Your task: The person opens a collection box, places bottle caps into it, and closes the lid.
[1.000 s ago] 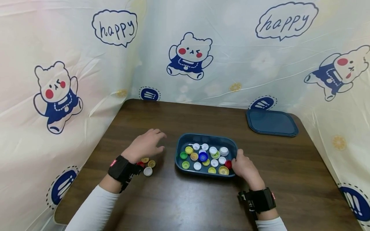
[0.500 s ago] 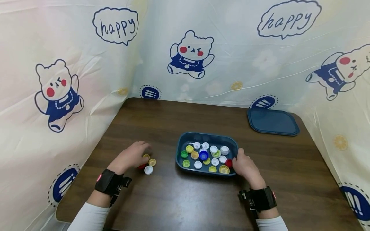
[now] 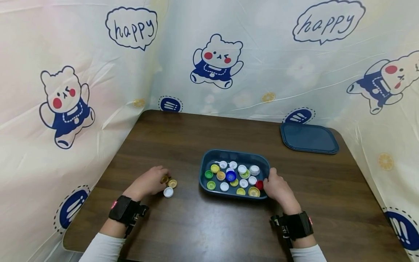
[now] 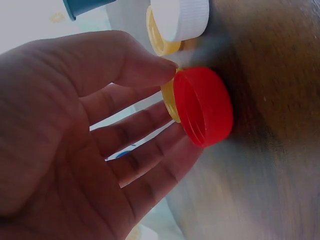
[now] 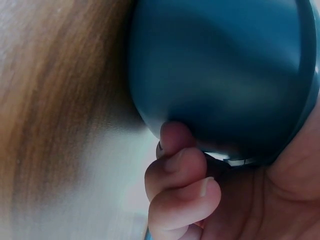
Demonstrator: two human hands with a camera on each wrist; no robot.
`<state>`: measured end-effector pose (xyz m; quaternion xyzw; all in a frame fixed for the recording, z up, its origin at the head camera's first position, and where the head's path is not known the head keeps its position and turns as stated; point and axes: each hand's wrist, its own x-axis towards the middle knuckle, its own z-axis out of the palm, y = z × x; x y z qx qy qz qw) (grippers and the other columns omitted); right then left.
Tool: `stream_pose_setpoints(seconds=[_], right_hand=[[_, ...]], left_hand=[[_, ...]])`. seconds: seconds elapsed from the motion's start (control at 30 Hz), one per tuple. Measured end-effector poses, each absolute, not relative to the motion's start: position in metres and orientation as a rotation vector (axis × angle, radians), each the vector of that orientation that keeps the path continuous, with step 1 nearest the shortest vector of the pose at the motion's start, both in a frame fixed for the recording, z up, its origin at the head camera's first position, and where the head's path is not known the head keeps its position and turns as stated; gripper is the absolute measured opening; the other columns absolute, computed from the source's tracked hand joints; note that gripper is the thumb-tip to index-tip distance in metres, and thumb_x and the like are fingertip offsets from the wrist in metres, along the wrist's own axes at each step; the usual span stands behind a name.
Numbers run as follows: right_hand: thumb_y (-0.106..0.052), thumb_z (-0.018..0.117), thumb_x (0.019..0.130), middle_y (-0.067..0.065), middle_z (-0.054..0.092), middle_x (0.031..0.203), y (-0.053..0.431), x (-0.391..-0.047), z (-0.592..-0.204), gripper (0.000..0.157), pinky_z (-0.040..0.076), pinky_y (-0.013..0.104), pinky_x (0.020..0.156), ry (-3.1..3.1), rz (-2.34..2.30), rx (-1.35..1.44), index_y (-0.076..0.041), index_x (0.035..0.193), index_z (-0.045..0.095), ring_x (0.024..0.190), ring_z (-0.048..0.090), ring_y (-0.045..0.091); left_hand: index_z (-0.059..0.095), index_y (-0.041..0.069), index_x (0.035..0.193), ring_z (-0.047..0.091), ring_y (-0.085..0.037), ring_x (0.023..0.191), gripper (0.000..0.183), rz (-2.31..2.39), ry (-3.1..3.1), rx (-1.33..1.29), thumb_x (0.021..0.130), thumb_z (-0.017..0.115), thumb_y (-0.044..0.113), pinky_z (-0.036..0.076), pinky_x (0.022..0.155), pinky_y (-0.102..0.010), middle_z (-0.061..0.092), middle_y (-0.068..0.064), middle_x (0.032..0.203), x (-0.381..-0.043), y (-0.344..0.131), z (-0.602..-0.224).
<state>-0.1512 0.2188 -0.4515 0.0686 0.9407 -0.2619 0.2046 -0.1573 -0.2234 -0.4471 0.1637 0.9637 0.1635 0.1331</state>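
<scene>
My left hand (image 3: 148,182) is at a small group of bottle caps on the left of the table. In the left wrist view its thumb and fingers pinch a red bottle cap (image 4: 206,107) from opposite sides, low at the wood. Behind the red cap a yellow cap (image 4: 170,101) partly shows; in the head view the red cap is hidden by the hand. Beside the fingers lie a gold cap (image 3: 172,183) and a white cap (image 3: 168,192). My right hand (image 3: 278,187) grips the right end of a dark blue tray (image 3: 234,153), fingers curled against its outer wall (image 5: 220,75).
Several caps lie in the tray, among them a blue cap (image 3: 231,176), a green cap (image 3: 208,174) and a red cap (image 3: 259,185). A flat dark blue lid-like piece (image 3: 309,138) lies at the table's (image 3: 203,225) back right corner. A printed curtain (image 3: 268,65) surrounds the table.
My left hand has moved left and down from beside the tray to the loose caps, its fingers closing around the red one. The right hand has stayed on the tray.
</scene>
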Motion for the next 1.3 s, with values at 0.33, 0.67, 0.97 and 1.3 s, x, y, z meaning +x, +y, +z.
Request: stream_pose_setpoints(seconds=[0.33,0.67,0.97,1.3], right_hand=[[-0.019,0.041,0.105,0.029,0.056,0.11,0.219,-0.152,-0.452,0.047,0.045,0.04,0.066,2.612,-0.737,0.204,0.008,0.14,0.026,0.08,0.055,0.032],[-0.019,0.041,0.105,0.029,0.056,0.109,0.22,-0.153,-0.453,0.047,0.045,0.04,0.066,2.62,-0.743,0.186,0.008,0.14,0.025,0.08,0.055,0.032],[-0.019,0.041,0.105,0.03,0.056,0.11,0.22,-0.153,-0.452,0.048,0.045,0.04,0.067,2.627,-0.734,0.186,0.009,0.14,0.025,0.079,0.055,0.032],[-0.019,0.041,0.105,0.031,0.055,0.113,0.218,-0.151,-0.452,0.047,0.046,0.04,0.067,2.622,-0.735,0.194,0.009,0.14,0.026,0.081,0.055,0.032]], left_hand=[[0.069,0.002,0.11,0.06,-0.026,0.1,0.021,0.451,2.811,0.489,0.09,0.068,0.004,0.054,0.084,-0.044,0.063,-0.012,0.108,-0.159,-0.222,-0.449],[0.068,0.004,0.106,0.057,-0.022,0.092,0.018,0.447,2.788,0.469,0.088,0.069,0.003,0.052,0.079,-0.04,0.062,-0.008,0.103,-0.163,-0.222,-0.446],[0.068,0.006,0.103,0.057,-0.019,0.086,0.015,0.533,2.82,0.521,0.089,0.071,0.009,0.053,0.077,-0.039,0.063,-0.005,0.098,-0.175,-0.218,-0.43],[0.068,0.01,0.115,0.056,-0.017,0.089,0.023,0.541,2.761,0.668,0.092,0.07,0.012,0.054,0.079,-0.032,0.059,-0.002,0.102,-0.182,-0.165,-0.392]])
